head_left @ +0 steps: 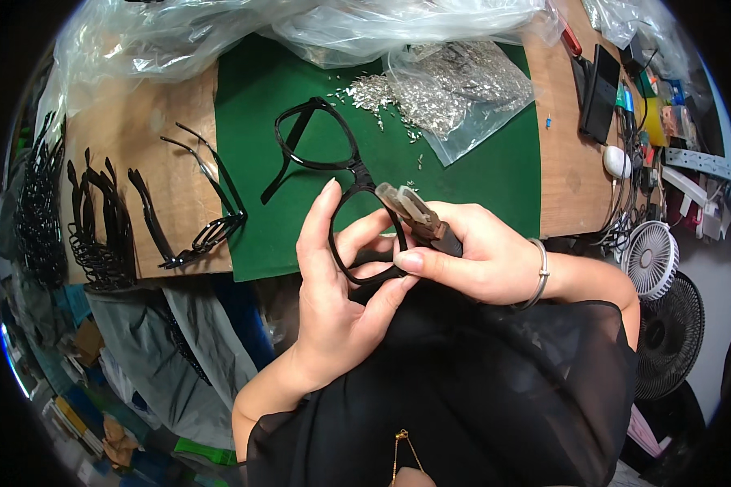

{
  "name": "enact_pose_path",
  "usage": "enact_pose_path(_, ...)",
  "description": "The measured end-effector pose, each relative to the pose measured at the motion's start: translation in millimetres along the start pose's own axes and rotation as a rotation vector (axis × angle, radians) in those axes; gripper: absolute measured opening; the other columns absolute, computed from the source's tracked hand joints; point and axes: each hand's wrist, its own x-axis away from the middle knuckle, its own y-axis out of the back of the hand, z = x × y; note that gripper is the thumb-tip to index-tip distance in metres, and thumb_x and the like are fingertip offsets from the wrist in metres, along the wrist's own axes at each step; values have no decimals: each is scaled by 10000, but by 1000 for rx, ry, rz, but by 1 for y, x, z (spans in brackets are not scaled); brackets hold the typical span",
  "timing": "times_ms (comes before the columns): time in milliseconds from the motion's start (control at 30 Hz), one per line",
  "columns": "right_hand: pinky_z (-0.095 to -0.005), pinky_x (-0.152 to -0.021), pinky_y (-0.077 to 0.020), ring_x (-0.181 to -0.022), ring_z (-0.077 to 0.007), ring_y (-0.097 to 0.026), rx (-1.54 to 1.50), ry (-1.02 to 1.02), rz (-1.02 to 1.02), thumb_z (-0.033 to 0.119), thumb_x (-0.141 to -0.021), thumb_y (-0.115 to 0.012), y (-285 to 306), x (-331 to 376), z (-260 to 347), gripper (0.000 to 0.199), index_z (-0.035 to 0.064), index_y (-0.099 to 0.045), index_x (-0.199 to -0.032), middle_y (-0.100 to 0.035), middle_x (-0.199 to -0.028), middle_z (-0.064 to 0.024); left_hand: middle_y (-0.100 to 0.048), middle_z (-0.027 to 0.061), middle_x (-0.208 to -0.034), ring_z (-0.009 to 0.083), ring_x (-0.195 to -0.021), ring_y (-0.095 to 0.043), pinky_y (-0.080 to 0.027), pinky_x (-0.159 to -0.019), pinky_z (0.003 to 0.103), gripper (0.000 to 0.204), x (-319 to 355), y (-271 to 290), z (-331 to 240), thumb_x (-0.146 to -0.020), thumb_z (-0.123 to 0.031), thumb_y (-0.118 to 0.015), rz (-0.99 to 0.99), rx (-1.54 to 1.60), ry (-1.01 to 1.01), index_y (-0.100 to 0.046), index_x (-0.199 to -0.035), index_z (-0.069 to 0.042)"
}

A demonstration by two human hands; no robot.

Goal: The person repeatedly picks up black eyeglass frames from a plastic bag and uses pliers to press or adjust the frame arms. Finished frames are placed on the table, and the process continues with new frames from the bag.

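— Glasses (364,175) first: where are they?

— Between both hands, the near rim close to the person's body, the far rim out over the green mat (487,187).

— How is each hand set?

— The left hand (325,288) is curled about the near rim, its index finger up along the outer side and other fingers showing through the opening. The right hand (483,256) is wrapped around pliers (432,229), its thumb by the same rim.

— Have the pliers bitten?

— I can't tell. Their nose lies close to the rim, near the bridge.

— How far along, then?

— Partway, I'd judge. Both rims and the bridge are joined, and a temple shows at the far end; any temple at the near end is out of sight. With the tool this close, the work on this piece looks unfinished.

— And farther out?

— Leftward on the table (568,191), a loose pair (213,234) lies, with bundles (105,243) of black frames past it; done or waiting, I can't say. Beyond the glasses, silvery bits (372,93) spill beside a clear bag (467,85) holding many more. Plastic (341,32) lies farthest.
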Motion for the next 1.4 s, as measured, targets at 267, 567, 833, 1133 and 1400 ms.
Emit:
enact_pose_path(267, -281, -709, -436, -747, -129, -527, -210, 24, 55, 216, -833, -571, -6, 0, -3, 222, 4, -531, -882, -571, -790, -79, -469, 169, -1186, 161, -963, -524, -468, -824, 287, 875, 3, 8, -7, -711, 101, -615, 37, 31, -1, -30, -1344, -56)
enact_pose_path(567, -353, -671, -453, -766, -303, -578, 424, -103, 341, 272, -838, -554, 6, 15, 6, 306, -11, -502, -946, -578, -840, -151, -435, 233, -1217, 212, -926, -595, -470, -803, 270, 851, 4, 17, -20, -744, 125, -554, 106, 134, 109, 26, -1343, -43)
enact_pose_path(833, -404, -556, -462, -614, -345, -581, 769, -79, 241, 269, -808, -582, 3, 11, 5, 273, 1, -531, -785, -583, -653, -161, -438, 228, -1216, 226, -965, -580, -488, -792, 269, 859, 3, 11, -13, -732, 129, -566, 86, 65, 174, 12, -1341, -51)
enact_pose_path(1133, -394, -704, -451, -810, -347, -560, 852, 1, 65, 266, -795, -586, 25, 13, -20, 507, -66, -428, -1143, -572, -855, -205, -464, 198, -1186, 146, -857, -583, -484, -698, 210, 880, -2, 12, -10, -697, 102, -621, 45, 46, 188, -66, -1355, -82)
enact_pose_path(1400, -361, -685, -408, -775, -262, -536, 1158, 94, -148, 269, -749, -607, 19, 19, -55, 505, -29, -455, -1128, -556, -810, -125, -503, 201, -1049, 101, -657, -506, -466, -653, 230, 710, 37, 24, 27, -768, 10, -577, 93, 10, -11, -110, -1293, -93)
